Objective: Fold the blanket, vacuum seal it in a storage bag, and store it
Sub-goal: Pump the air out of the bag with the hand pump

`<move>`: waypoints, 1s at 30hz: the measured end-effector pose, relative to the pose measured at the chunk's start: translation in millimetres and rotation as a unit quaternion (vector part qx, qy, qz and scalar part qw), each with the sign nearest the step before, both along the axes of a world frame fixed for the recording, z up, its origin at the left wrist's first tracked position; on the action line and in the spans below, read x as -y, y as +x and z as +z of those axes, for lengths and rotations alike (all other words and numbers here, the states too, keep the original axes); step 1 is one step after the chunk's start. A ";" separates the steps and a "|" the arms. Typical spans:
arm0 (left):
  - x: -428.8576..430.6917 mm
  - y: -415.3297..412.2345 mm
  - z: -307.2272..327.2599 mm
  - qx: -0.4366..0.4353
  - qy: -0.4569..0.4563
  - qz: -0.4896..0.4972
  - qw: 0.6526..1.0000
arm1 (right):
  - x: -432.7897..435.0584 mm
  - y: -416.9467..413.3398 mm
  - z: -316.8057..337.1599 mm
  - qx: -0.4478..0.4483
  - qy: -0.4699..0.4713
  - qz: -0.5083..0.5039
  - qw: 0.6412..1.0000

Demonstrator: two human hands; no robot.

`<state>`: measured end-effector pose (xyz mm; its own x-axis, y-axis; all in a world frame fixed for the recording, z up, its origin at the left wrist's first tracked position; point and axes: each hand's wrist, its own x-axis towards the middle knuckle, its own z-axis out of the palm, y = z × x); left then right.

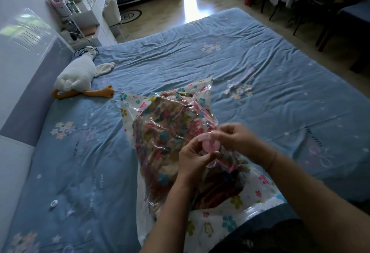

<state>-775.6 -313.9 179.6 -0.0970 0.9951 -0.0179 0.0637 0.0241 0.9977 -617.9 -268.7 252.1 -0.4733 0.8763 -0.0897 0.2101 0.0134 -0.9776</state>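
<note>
A bedroom with a wide bed (250,56) under a blue flowered sheet. A clear storage bag (136,108) with a flower print lies near the bed's near edge, a floral blanket (168,132) packed inside it. Both hands meet over the bag: the left hand (193,157) and right hand (235,138) pinch a small pink round valve (210,144) between curled fingers. A white stuffed goose (77,74) lies near the headboard, and a small white cap (53,203) rests on the sheet.
</note>
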 end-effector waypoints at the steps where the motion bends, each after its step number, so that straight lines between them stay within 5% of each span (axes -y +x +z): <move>1: 0.6 -0.4 -0.8 -0.007 0.002 0.000 1.000 | 2.5 -0.2 -11.6 0.049 -0.010 -0.005 0.999; 4: 0.2 -3.3 1.0 -0.006 0.003 0.002 1.000 | 2.8 -0.5 6.6 0.049 0.038 0.003 0.998; 9: -3.3 -2.5 0.0 0.012 -0.005 0.009 1.000 | -6.5 -1.5 72.7 -0.242 0.049 0.016 0.969; 15: -0.7 2.4 -0.6 0.010 -0.001 0.005 1.000 | 6.9 -4.1 -8.4 0.027 -0.005 -0.033 0.999; 22: -3.8 -0.9 1.5 -0.006 0.000 0.002 1.000 | -2.5 0.2 69.1 -0.261 0.059 0.001 0.963; 27: -1.6 2.0 -0.8 -0.008 0.003 -0.003 1.000 | -0.6 -2.4 -13.7 0.082 0.038 -0.018 0.996; 30: -2.9 -0.5 0.5 -0.001 -0.003 0.013 1.000 | -1.1 -0.3 14.5 0.045 0.081 -0.008 0.996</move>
